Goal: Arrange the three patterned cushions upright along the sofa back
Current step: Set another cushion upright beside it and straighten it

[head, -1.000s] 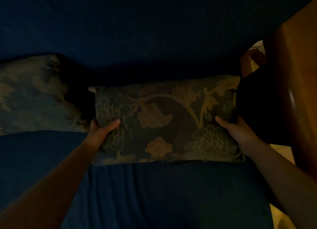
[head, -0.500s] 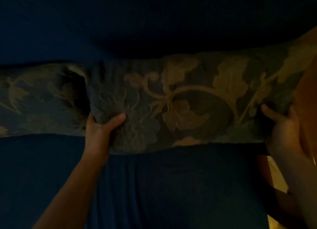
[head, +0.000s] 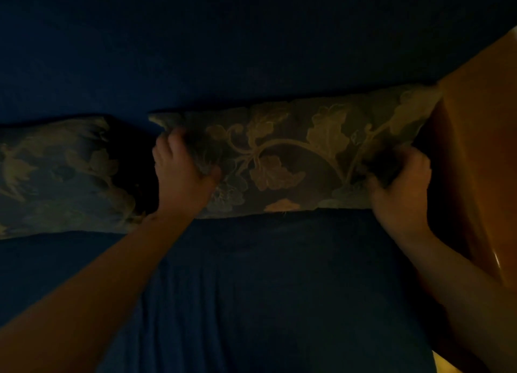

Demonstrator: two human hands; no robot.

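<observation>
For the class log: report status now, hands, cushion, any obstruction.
Left hand and right hand grip the floral cushion at its ends. It stands against the sofa back. Wooden armrest crowds its right end.

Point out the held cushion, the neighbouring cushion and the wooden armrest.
held cushion (head: 279, 160): head view, middle of its patterned face.
neighbouring cushion (head: 56, 176): head view, its front face.
wooden armrest (head: 481, 148): head view, its side surface.

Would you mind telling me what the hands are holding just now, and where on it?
Both hands hold the floral cushion: the left hand clutches its left end, the right hand its right end.
</observation>
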